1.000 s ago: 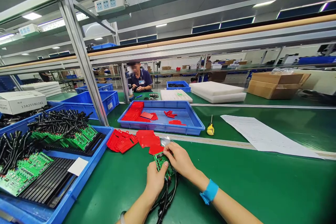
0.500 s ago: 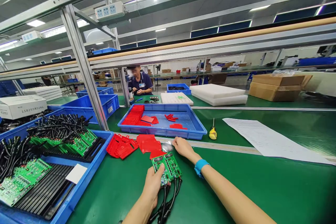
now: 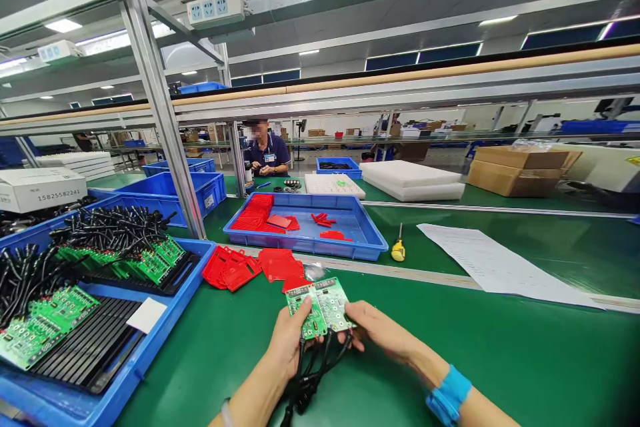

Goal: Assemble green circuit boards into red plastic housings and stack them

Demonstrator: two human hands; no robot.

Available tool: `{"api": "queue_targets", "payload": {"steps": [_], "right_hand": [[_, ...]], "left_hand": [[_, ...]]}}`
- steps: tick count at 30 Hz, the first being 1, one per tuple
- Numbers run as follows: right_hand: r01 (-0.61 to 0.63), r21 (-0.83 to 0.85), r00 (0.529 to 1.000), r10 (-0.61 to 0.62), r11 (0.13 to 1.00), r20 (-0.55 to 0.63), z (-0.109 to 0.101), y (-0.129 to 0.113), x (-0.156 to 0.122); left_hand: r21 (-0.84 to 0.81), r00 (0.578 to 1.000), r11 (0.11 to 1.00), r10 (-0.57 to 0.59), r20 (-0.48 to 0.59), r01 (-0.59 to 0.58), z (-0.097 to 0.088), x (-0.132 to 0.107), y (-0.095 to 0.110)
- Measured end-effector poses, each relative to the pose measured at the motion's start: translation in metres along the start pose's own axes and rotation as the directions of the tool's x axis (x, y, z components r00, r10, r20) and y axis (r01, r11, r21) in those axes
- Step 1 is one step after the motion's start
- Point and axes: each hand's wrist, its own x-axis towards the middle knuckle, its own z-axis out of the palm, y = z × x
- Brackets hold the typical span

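Note:
A green circuit board point(image 3: 327, 303) with black cables point(image 3: 306, 388) trailing from its near edge is held between my two hands above the green bench. My left hand point(image 3: 290, 340) grips its left side, thumb on top and fingers underneath. On the right edge, my right hand point(image 3: 381, 328) pinches the board, its fingertips partly hidden below. Just beyond the board lie flat red plastic pieces point(image 3: 281, 264) and a small clear bag point(image 3: 315, 271). A blue wristband point(image 3: 449, 395) circles my right wrist.
Behind the board is a shallow blue tray point(image 3: 367, 250) of red parts. A blue bin point(image 3: 173, 320) with cabled boards stands left. A yellow-handled screwdriver point(image 3: 399, 251) and a paper sheet point(image 3: 480, 260) lie right. A person point(image 3: 270, 150) sits across the bench.
My right hand has come back from near the clear bag and taken hold of the board's right edge. My left hand still holds the board, now tilted a little differently.

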Motion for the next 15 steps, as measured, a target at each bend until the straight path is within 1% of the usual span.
{"api": "queue_targets", "payload": {"steps": [1, 2, 3, 4, 5, 6, 8, 9, 10, 11, 12, 13, 14, 15], "right_hand": [[0.013, 0.111, 1.000, -0.013, 0.994, -0.003, 0.009, 0.000, -0.008], [0.023, 0.249, 1.000, -0.018, 0.968, -0.021, 0.017, 0.000, -0.015], [0.037, 0.410, 0.999, -0.017, 0.911, -0.051, 0.026, 0.000, -0.019], [0.053, 0.570, 0.997, -0.011, 0.820, -0.078, 0.033, 0.000, -0.023], [0.064, 0.703, 0.996, -0.001, 0.709, -0.090, 0.040, -0.001, -0.025], [0.066, 0.796, 0.996, 0.004, 0.602, -0.085, 0.046, -0.002, -0.027], [0.029, 0.908, 0.999, 0.024, 0.419, -0.043, 0.051, -0.004, -0.031], [-0.007, 0.935, 0.999, 0.047, 0.355, -0.010, 0.050, -0.004, -0.033], [-0.047, 0.950, 0.996, 0.083, 0.308, 0.022, 0.048, -0.004, -0.036], [-0.077, 0.960, 0.991, 0.126, 0.270, 0.044, 0.044, -0.002, -0.038], [-0.099, 0.966, 0.984, 0.168, 0.239, 0.060, 0.038, 0.000, -0.040], [-0.114, 0.970, 0.977, 0.200, 0.213, 0.071, 0.033, 0.004, -0.042], [-0.119, 0.974, 0.973, 0.219, 0.193, 0.075, 0.028, 0.008, -0.043], [-0.121, 0.976, 0.971, 0.225, 0.179, 0.079, 0.024, 0.013, -0.044]], "left_hand": [[-0.028, 0.999, 0.999, -0.022, 0.036, 0.023, 0.002, -0.003, -0.001], [-0.055, 0.997, 0.998, -0.037, 0.069, 0.041, 0.004, -0.007, -0.003], [-0.081, 0.995, 0.995, -0.046, 0.090, 0.054, 0.007, -0.010, -0.004], [-0.101, 0.994, 0.993, -0.045, 0.097, 0.055, 0.011, -0.015, -0.005], [-0.110, 0.994, 0.993, -0.033, 0.101, 0.044, 0.015, -0.019, -0.004], [-0.102, 0.994, 0.994, -0.014, 0.109, 0.025, 0.018, -0.024, -0.001], [-0.008, 0.986, 1.000, 0.030, 0.165, -0.029, 0.020, -0.032, 0.013], [0.087, 0.976, 0.994, 0.043, 0.213, -0.063, 0.018, -0.035, 0.024], [0.216, 0.965, 0.971, 0.044, 0.260, -0.102, 0.012, -0.038, 0.037], [0.385, 0.959, 0.911, 0.036, 0.281, -0.147, 0.004, -0.040, 0.052], [0.566, 0.961, 0.803, 0.028, 0.276, -0.186, -0.008, -0.042, 0.068], [0.746, 0.970, 0.631, 0.045, 0.240, -0.213, -0.022, -0.043, 0.084], [0.892, 0.978, 0.401, 0.095, 0.185, -0.208, -0.037, -0.044, 0.098], [0.943, 0.981, 0.280, 0.132, 0.145, -0.177, -0.053, -0.043, 0.110]]}}
